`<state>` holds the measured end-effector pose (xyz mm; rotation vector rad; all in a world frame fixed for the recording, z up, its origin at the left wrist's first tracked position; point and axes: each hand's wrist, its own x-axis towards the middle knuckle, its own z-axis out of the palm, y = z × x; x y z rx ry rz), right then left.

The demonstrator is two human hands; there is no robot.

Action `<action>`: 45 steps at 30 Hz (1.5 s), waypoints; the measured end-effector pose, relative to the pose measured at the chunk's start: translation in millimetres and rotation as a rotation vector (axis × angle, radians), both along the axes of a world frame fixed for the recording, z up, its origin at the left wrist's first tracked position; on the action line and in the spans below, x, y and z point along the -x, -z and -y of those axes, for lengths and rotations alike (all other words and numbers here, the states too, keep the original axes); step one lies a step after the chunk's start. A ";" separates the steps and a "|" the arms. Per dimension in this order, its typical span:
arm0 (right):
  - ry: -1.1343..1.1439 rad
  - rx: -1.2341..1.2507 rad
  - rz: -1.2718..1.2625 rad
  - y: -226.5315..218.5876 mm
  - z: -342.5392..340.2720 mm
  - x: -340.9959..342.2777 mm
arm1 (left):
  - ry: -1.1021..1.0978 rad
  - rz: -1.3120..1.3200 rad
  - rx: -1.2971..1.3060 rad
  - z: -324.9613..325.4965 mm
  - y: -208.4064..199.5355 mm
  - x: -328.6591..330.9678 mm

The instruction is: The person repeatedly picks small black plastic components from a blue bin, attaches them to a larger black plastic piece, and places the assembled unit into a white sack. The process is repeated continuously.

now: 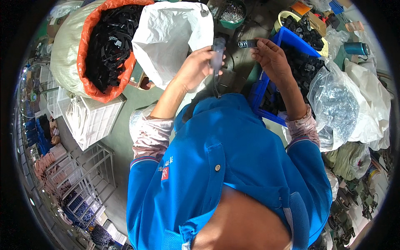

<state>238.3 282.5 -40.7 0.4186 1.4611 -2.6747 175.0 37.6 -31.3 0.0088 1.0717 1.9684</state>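
My left hand (pixel 192 70) is closed around a dark grey cylindrical piece (pixel 217 58), blurred, with a thin black cord-like length hanging below it; I cannot make out its exact kind. To the right, my right hand (pixel 273 60) pinches a small black plastic part (pixel 251 43) between thumb and fingertips. A metal coil spring (pixel 242 44) sticks out of that part's left end, toward the left hand. The two held pieces are apart, with a short gap between them. Beneath the right forearm stands a blue crate (pixel 259 93) of black plastic parts.
An open white woven sack (pixel 156 37) stands left of the left hand. Beyond it is an orange-rimmed sack (pixel 83 62) full of black parts. A green bowl (pixel 232 25) of small metal pieces and a yellow tub (pixel 280 21) of black parts stand ahead. Plastic bags (pixel 335 100) lie right.
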 end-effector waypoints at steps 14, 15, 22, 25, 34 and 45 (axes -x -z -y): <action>-0.096 -0.366 -0.138 -12.9 5.3 12.4 | 0.195 -0.260 0.160 -15.9 -4.8 -16.5; -0.104 -0.401 -0.143 -14.2 5.5 13.1 | 0.199 -0.261 0.162 -16.3 -4.5 -16.5; -0.134 -0.459 -0.145 -10.4 4.9 11.1 | 0.213 -0.283 0.185 -24.1 -7.2 -16.3; -0.092 -0.513 -0.125 -7.9 7.6 8.5 | 0.214 -0.294 0.196 -28.7 -6.8 -14.3; 0.021 -0.329 -0.152 4.3 0.6 -3.4 | 0.195 -0.560 0.331 -50.4 -6.2 -12.4; 0.054 -0.083 -0.147 3.4 -4.6 -9.1 | 0.035 -0.992 0.570 -73.3 -18.6 -14.1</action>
